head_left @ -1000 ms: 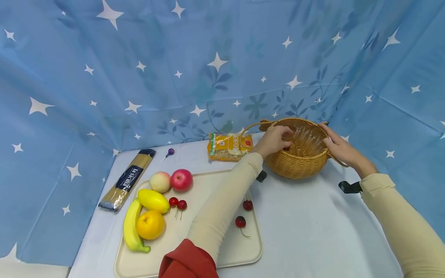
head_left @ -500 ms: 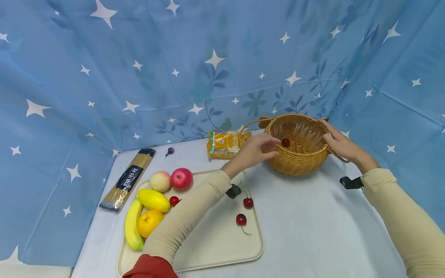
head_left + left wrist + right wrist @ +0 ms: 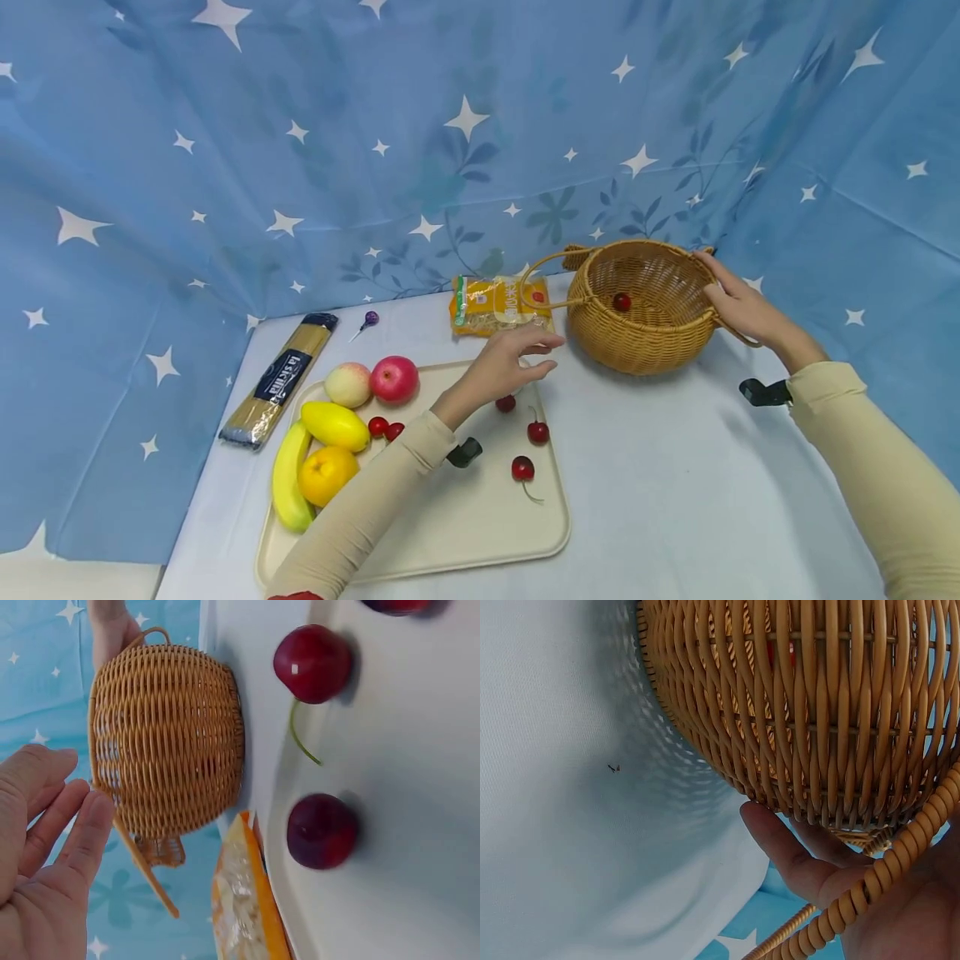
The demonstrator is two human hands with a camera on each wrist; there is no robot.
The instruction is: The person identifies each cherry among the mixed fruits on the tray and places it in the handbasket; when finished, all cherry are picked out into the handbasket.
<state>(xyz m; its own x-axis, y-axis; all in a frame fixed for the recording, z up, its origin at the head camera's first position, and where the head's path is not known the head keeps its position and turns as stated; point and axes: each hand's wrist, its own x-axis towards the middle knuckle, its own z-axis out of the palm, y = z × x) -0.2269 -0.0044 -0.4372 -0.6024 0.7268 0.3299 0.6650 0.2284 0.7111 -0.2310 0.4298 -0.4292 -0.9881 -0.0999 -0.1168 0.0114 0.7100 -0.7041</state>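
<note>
My right hand (image 3: 742,317) grips the right side of a round wicker basket (image 3: 637,350), near where its handle joins; the right wrist view shows the thumb against the weave. One cherry (image 3: 622,302) lies inside the basket. Over the beige tray (image 3: 465,525), my left hand (image 3: 504,367) hovers with fingers loosely extended and nothing between them. Just below that hand a dark cherry (image 3: 322,831) shows in the left wrist view. Two stemmed cherries, one at the right rim (image 3: 537,432) and another cherry (image 3: 522,468) nearer me, lie on the tray.
The tray's left side holds a banana (image 3: 288,479), an orange (image 3: 327,477), a yellow fruit (image 3: 334,426), a peach (image 3: 348,385), a red apple (image 3: 393,380) and two cherries (image 3: 378,427). Behind are a pasta pack (image 3: 281,379), a lollipop (image 3: 370,319) and an orange-yellow food packet (image 3: 487,308).
My left hand has drawn out of the basket and moved left and toward me, over the tray. A cherry now shows in the basket. The right hand keeps its hold.
</note>
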